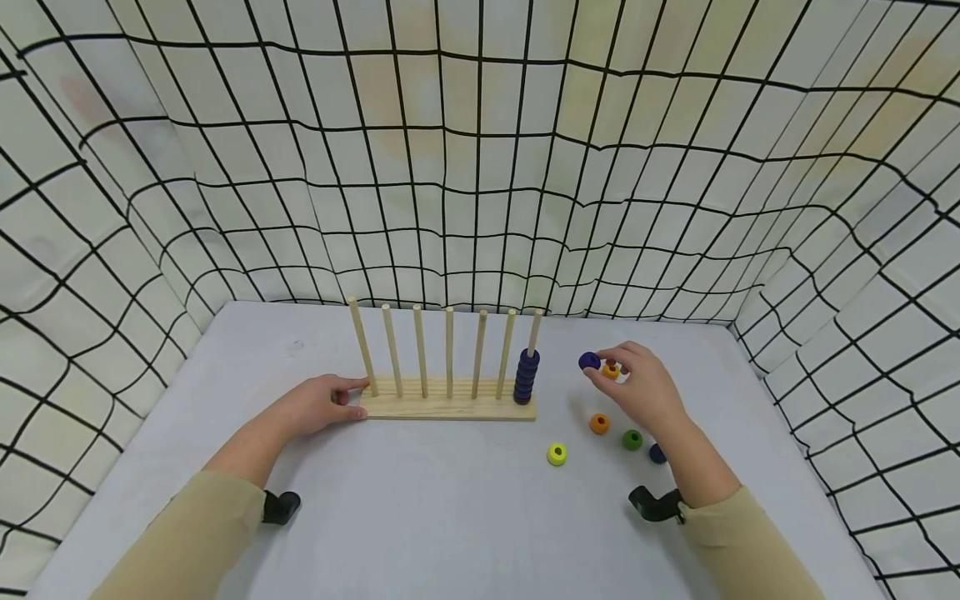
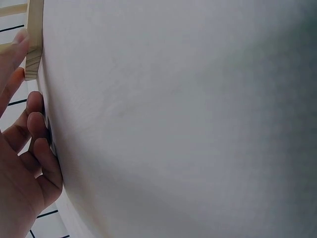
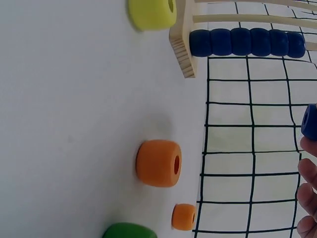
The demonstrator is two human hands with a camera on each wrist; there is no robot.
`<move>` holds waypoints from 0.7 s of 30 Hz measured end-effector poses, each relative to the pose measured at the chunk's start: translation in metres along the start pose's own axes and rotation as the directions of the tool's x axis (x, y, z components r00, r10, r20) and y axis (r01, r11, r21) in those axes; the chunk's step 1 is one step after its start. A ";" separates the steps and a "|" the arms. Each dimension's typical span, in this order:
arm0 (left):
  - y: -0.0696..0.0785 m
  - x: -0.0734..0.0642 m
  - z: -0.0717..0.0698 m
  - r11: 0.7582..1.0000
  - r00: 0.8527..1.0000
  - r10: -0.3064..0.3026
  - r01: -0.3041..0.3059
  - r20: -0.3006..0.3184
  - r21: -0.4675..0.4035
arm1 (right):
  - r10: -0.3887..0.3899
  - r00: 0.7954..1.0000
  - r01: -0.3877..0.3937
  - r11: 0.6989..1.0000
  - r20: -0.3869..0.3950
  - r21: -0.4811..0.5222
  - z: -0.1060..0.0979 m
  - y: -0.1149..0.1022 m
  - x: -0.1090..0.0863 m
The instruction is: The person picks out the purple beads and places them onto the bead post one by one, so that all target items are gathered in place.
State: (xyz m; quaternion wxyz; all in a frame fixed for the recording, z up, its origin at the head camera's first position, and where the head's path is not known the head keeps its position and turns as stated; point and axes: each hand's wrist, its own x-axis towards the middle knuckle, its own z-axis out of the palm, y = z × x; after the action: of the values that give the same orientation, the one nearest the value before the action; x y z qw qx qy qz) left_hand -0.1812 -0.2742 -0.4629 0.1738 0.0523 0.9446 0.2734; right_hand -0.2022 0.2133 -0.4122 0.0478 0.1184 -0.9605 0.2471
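Note:
A wooden peg stand (image 1: 448, 406) with several upright pegs is on the table. Its rightmost peg carries a stack of several dark blue beads (image 1: 527, 377), also seen in the right wrist view. At the stand's left end, my left hand (image 1: 315, 404) grips the base, thumb at the front edge and index finger behind. Between thumb and fingertips my right hand (image 1: 637, 385) pinches a dark blue bead (image 1: 589, 361), held above the table to the right of the stack. In the right wrist view that bead (image 3: 310, 122) is partly cut off by the frame edge.
Loose beads lie on the right side: a yellow bead (image 1: 557, 454), an orange bead (image 1: 598, 424), a green bead (image 1: 632, 439) and a dark blue bead (image 1: 657, 453) beside the right wrist. Another orange bead (image 1: 611, 372) sits behind the right fingers. White walls with black netting (image 1: 480, 192) surround the table.

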 end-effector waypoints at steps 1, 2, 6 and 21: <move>0.000 0.000 0.000 1.000 1.000 0.000 0.000 0.000 0.000 | -0.002 1.000 0.002 1.000 -0.001 0.007 0.000 -0.002 0.000; 0.000 -0.001 0.000 1.000 1.000 0.001 -0.001 0.000 0.000 | -0.003 1.000 0.003 1.000 -0.002 0.009 0.000 -0.003 0.001; -0.002 0.000 0.000 1.000 1.000 0.018 -0.018 -0.003 0.005 | 0.001 1.000 -0.001 1.000 -0.002 0.024 0.000 -0.007 0.003; -0.004 0.002 0.001 0.999 0.999 0.034 -0.034 -0.006 0.007 | -0.014 0.998 0.018 0.998 -0.057 0.056 -0.005 -0.021 0.012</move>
State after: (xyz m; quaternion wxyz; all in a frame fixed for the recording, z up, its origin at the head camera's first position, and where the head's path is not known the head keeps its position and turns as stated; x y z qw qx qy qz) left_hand -0.1831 -0.2765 -0.4659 0.1660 0.0679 0.9450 0.2734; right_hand -0.2085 0.1954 -0.3967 0.0735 0.1204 -0.9505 0.2768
